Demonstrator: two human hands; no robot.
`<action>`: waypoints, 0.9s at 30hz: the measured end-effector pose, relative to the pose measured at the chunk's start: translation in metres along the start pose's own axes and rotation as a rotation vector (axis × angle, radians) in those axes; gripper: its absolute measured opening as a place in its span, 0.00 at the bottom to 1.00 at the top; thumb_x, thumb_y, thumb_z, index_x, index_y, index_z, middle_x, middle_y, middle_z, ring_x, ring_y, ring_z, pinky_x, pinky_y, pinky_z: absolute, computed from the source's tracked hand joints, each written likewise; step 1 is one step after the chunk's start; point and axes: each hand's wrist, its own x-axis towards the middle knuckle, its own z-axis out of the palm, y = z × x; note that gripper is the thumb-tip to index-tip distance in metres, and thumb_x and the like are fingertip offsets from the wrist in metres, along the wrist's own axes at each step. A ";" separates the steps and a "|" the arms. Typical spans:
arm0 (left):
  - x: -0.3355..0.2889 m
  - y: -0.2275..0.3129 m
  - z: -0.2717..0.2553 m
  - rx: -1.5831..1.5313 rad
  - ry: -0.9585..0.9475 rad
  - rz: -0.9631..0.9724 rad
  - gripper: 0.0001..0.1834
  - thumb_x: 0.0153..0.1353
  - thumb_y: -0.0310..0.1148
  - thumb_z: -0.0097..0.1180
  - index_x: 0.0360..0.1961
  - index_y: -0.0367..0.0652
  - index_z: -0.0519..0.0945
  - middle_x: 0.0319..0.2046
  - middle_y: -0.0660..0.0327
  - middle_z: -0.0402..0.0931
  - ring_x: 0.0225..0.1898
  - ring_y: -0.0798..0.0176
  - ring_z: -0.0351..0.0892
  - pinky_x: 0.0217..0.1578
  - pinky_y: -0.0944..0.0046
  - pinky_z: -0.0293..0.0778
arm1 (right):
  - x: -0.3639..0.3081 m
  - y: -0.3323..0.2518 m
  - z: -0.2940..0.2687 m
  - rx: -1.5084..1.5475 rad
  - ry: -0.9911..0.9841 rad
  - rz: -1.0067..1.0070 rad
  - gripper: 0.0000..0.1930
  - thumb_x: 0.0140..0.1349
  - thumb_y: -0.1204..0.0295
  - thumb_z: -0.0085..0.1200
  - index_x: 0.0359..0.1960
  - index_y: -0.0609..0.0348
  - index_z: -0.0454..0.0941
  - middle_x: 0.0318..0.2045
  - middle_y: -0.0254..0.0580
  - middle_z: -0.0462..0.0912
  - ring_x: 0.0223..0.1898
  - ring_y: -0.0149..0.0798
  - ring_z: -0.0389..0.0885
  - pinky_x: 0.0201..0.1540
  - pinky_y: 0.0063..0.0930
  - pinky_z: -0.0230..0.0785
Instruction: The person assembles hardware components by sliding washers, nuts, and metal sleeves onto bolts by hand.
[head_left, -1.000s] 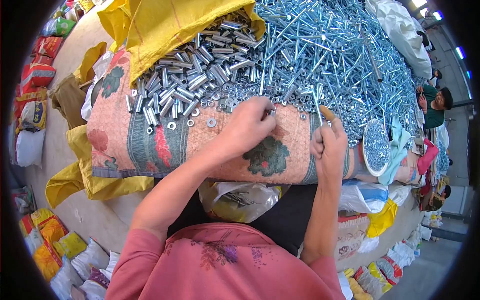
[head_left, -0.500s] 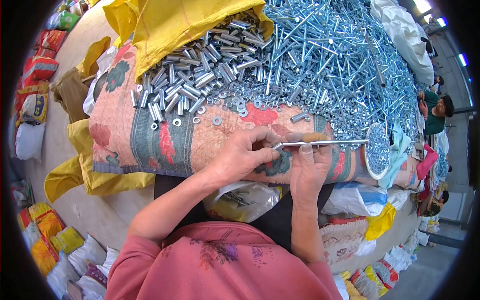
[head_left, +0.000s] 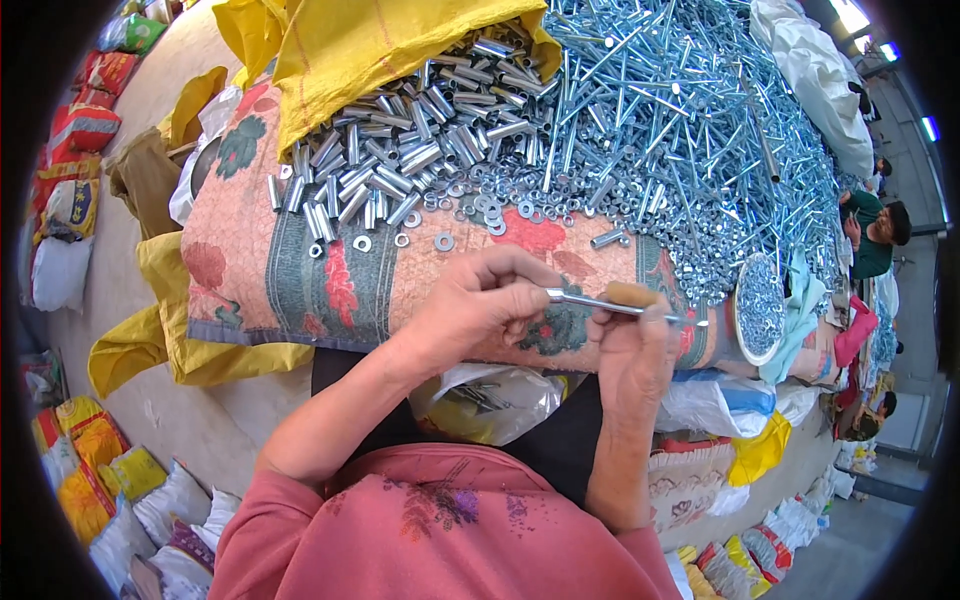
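Observation:
A long, thin silver bolt (head_left: 655,309) lies across between my hands, its right end tilted a little down. My left hand (head_left: 490,300) is closed round its left end, where a short, thicker metal sleeve (head_left: 560,296) shows. With fingers bent round the shaft, my right hand (head_left: 635,345) holds the bolt nearer its right end. A tan finger cover (head_left: 632,294) sits on one of its fingers. Just beyond my hands, loose washers (head_left: 444,242) and nuts lie on a flowered cloth (head_left: 420,285). What my left palm hides I cannot see.
Metal tubes (head_left: 400,160) are heaped at the far left under a yellow sack (head_left: 390,50). A big pile of long bolts (head_left: 670,100) fills the far right. An oval tub (head_left: 757,310) of small parts stands to the right. Another person (head_left: 880,235) sits further off.
The bolt's right end has swung down, away from level. My right hand has moved slightly right and its fingers have shifted on the shaft. My left hand keeps hold.

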 end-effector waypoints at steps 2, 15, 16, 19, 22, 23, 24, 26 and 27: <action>-0.002 -0.002 -0.003 -0.635 0.002 -0.086 0.07 0.58 0.30 0.55 0.32 0.36 0.76 0.24 0.61 0.73 0.23 0.71 0.71 0.24 0.71 0.70 | -0.001 0.005 0.002 -0.017 -0.078 0.006 0.16 0.63 0.66 0.43 0.40 0.70 0.75 0.32 0.42 0.76 0.29 0.33 0.73 0.32 0.25 0.66; -0.011 -0.013 0.028 -0.651 0.109 -0.139 0.07 0.58 0.30 0.54 0.31 0.37 0.75 0.18 0.62 0.73 0.14 0.73 0.70 0.13 0.75 0.67 | 0.000 0.021 0.034 -0.250 -0.235 0.027 0.48 0.53 0.37 0.46 0.61 0.70 0.53 0.50 0.48 0.68 0.42 0.31 0.72 0.39 0.19 0.67; -0.009 -0.012 0.027 -0.650 0.109 -0.137 0.07 0.58 0.30 0.54 0.31 0.37 0.75 0.18 0.62 0.73 0.14 0.73 0.70 0.13 0.75 0.67 | 0.000 0.021 0.038 -0.200 -0.277 0.152 0.48 0.53 0.37 0.47 0.61 0.69 0.52 0.50 0.48 0.68 0.44 0.33 0.72 0.43 0.23 0.66; -0.005 -0.010 0.020 -0.752 0.160 -0.080 0.07 0.58 0.30 0.53 0.30 0.37 0.75 0.17 0.63 0.72 0.14 0.73 0.68 0.13 0.74 0.64 | 0.010 0.021 0.037 -0.221 -0.236 0.085 0.50 0.48 0.33 0.46 0.61 0.64 0.51 0.49 0.48 0.70 0.46 0.35 0.73 0.45 0.29 0.67; -0.001 -0.004 -0.001 -0.727 0.304 0.004 0.08 0.59 0.32 0.54 0.28 0.37 0.73 0.16 0.64 0.68 0.13 0.74 0.63 0.13 0.75 0.58 | 0.014 0.016 0.033 -0.112 -0.176 -0.150 0.47 0.50 0.35 0.47 0.60 0.62 0.55 0.49 0.48 0.70 0.45 0.38 0.73 0.47 0.33 0.66; -0.006 -0.003 0.007 -0.678 0.249 -0.119 0.09 0.59 0.33 0.54 0.28 0.38 0.73 0.17 0.64 0.70 0.14 0.74 0.65 0.13 0.75 0.61 | 0.013 0.018 0.035 -0.119 -0.109 -0.105 0.47 0.50 0.35 0.46 0.59 0.64 0.56 0.49 0.48 0.70 0.46 0.36 0.72 0.48 0.32 0.65; -0.009 -0.008 0.019 -0.755 0.205 -0.123 0.10 0.59 0.35 0.55 0.28 0.39 0.74 0.18 0.63 0.72 0.15 0.74 0.67 0.14 0.75 0.63 | 0.011 0.018 0.038 -0.122 -0.047 -0.057 0.47 0.51 0.34 0.45 0.59 0.65 0.58 0.49 0.47 0.70 0.46 0.35 0.71 0.48 0.31 0.64; -0.011 -0.013 0.024 -0.790 0.143 -0.153 0.11 0.59 0.36 0.55 0.29 0.39 0.74 0.19 0.63 0.74 0.15 0.74 0.68 0.13 0.75 0.64 | 0.011 0.017 0.042 -0.200 -0.112 -0.018 0.43 0.55 0.35 0.40 0.58 0.64 0.60 0.48 0.45 0.71 0.46 0.35 0.69 0.49 0.31 0.63; -0.011 -0.013 0.021 -0.789 0.137 -0.155 0.11 0.59 0.36 0.55 0.29 0.39 0.74 0.19 0.63 0.74 0.15 0.74 0.68 0.13 0.75 0.64 | 0.012 0.019 0.045 -0.222 -0.187 -0.010 0.39 0.58 0.38 0.37 0.57 0.62 0.62 0.46 0.44 0.72 0.45 0.34 0.68 0.48 0.30 0.63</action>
